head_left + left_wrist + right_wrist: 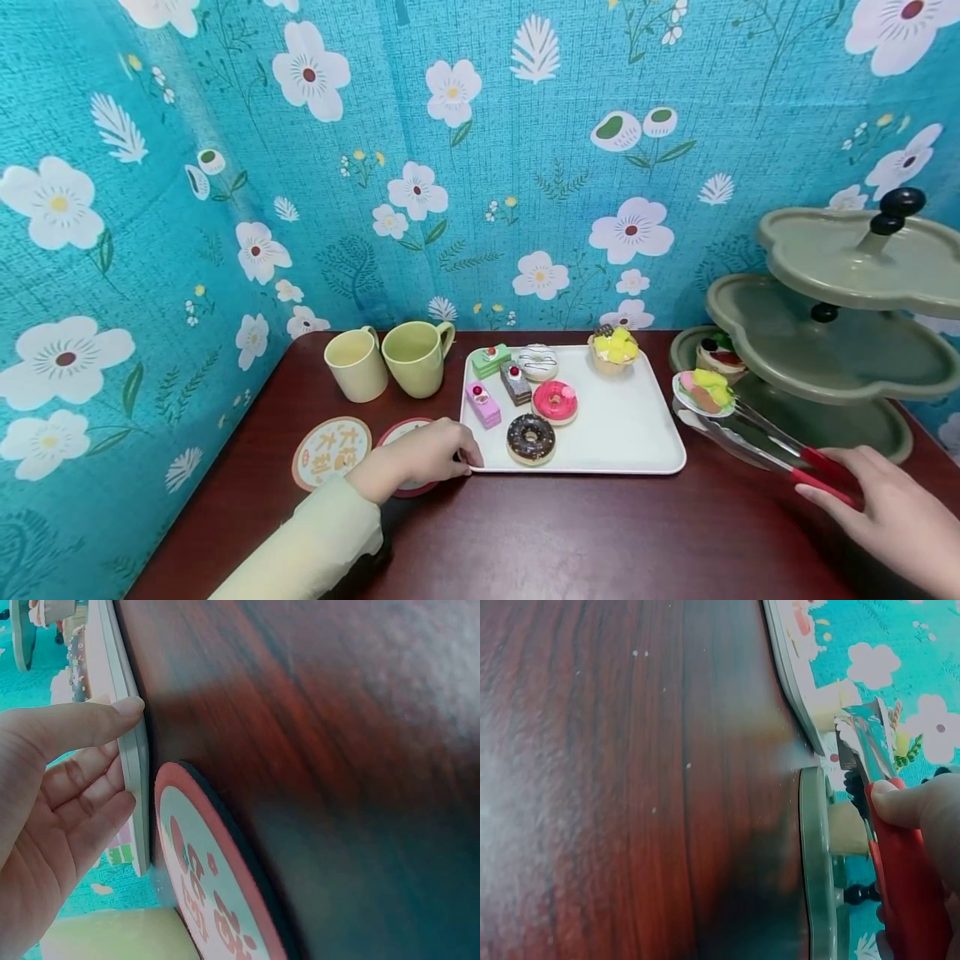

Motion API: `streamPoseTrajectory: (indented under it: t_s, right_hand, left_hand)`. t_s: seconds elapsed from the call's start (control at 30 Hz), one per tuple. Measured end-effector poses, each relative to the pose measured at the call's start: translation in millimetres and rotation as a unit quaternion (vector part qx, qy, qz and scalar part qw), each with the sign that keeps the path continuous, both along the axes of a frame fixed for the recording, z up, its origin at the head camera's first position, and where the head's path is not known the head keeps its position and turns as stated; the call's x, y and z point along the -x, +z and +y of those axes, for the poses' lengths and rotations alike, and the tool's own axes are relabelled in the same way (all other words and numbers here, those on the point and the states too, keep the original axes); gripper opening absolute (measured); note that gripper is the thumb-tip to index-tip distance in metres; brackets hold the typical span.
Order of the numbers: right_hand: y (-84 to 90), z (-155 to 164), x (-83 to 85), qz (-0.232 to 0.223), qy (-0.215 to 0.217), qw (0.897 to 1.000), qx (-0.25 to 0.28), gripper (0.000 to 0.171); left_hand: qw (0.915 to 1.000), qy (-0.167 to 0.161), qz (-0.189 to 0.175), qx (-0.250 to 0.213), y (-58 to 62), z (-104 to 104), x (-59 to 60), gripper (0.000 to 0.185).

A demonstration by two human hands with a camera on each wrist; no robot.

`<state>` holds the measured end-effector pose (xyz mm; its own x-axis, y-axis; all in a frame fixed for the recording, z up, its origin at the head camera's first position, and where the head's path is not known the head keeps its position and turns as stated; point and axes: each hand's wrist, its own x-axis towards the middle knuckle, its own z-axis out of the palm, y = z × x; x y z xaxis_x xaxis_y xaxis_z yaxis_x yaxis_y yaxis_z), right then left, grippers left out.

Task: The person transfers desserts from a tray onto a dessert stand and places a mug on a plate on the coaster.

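The head view is bright and even, with soft light from above. Small soft shadows lie under the left hand [420, 457] and the white tray [637, 433]. The edges bend a lot, like a fish-eye, so the blue flower wall [225, 208] curves. Both wrist views are tipped sideways and blurry up close. The dark table [337, 750] shows a pale shine and a dark shadow patch.

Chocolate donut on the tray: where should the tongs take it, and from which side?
Grip the chocolate donut across its outer rim, tips on opposite sides, coming from above and the right. It lies flat at the white tray's front edge, with the pink donut close behind and the left hand at the tray's left corner. The right hand's tongs currently hold a small cake.
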<state>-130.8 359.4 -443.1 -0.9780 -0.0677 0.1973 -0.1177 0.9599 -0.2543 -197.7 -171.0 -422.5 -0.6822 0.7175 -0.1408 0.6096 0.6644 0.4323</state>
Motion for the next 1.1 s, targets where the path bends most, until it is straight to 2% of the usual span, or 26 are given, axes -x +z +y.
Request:
streamPoseTrajectory:
  t_s: [0.5, 0.63, 0.97, 1.1]
  right_hand:
    - [-15.5, 25, -5.0, 0.09, -0.026, 0.995, 0.018, 0.069]
    - [-22.5, 35, -8.3, 0.125, -0.03, 0.991, 0.029, 0.075]
    - [-36.4, 53, -12.2, 0.141, -0.067, 0.987, 0.048, 0.093]
    - [-44.1, 62, -14.4, 0.179, -0.069, 0.979, 0.071, 0.102]
  left_hand:
    - [1.0, -0.003, 0.002, -0.004, 2.6, 0, -1.6, 0.015]
    - [1.0, 0.0, -0.001, -0.005, 2.8, 0, -1.9, 0.015]
    - [1.0, -0.005, 0.0, -0.003, 1.8, -1, -0.3, 0.015]
    - [1.0, -0.005, -0.001, -0.005, 1.3, -1, 0.1, 0.015]
